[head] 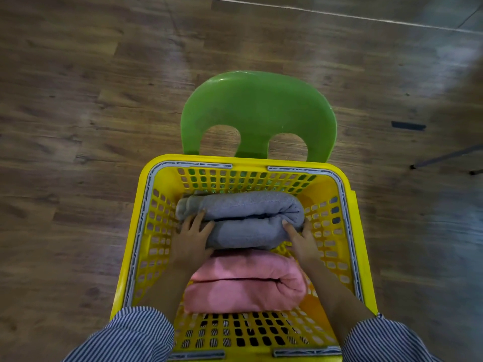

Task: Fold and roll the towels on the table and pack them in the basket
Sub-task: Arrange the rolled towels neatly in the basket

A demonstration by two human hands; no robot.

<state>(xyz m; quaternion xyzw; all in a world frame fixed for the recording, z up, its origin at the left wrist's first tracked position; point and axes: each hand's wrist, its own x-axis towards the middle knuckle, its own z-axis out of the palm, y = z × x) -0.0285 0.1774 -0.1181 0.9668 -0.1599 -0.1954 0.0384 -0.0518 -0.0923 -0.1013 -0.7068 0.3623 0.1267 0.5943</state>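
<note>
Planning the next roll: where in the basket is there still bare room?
Free: the strip between the pink towel roll and the near wall of the yellow basket, and a narrower gap between the grey towel roll and the far wall. Crowded: both ends of the grey roll, held by the left hand and right hand.

1. Inside the yellow basket (352, 212), our left hand (192, 240) and right hand (303, 241) fill the gaps at each end of the grey towel roll (240, 218), so there's pretty much no side room left there.
2. The far wall still has a strip of open space behind the grey roll.
3. The pink towel roll (245, 283) takes up the middle, touching the grey one, and our forearms run along both its ends.
4. Near wall: a bare strip of mesh floor shows, open from above.
5. The green chair back (258, 108) stands right behind the far rim and blocks a low approach from that side.
</note>
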